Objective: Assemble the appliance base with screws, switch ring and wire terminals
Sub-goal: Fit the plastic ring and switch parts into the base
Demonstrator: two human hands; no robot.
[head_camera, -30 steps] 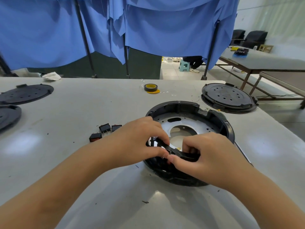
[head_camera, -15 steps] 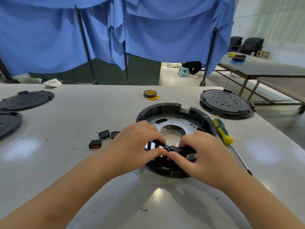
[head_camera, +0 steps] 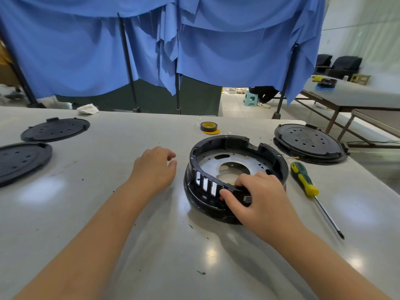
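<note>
The round black appliance base (head_camera: 227,140) lies open side up on the grey table, a silver metal plate (head_camera: 207,158) inside it. At its near rim sits the slotted black switch ring (head_camera: 205,186). My right hand (head_camera: 259,198) grips the ring's right end, thumb on the outer face and fingers over the inner side. My left hand (head_camera: 154,167) hovers over the table just left of the base with fingers curled downward. The small rocker switches are hidden beneath it. Whether it holds one cannot be seen.
A green-and-yellow screwdriver (head_camera: 304,180) lies right of the base. A black round cover (head_camera: 309,142) sits at the far right, two more (head_camera: 54,129) (head_camera: 19,159) at the left. Yellow tape (head_camera: 208,126) lies behind the base. Blue curtains hang beyond the table.
My left hand has let go of the switch ring and moved left over the spot where the switches lay. My right hand keeps its grip on the ring.
</note>
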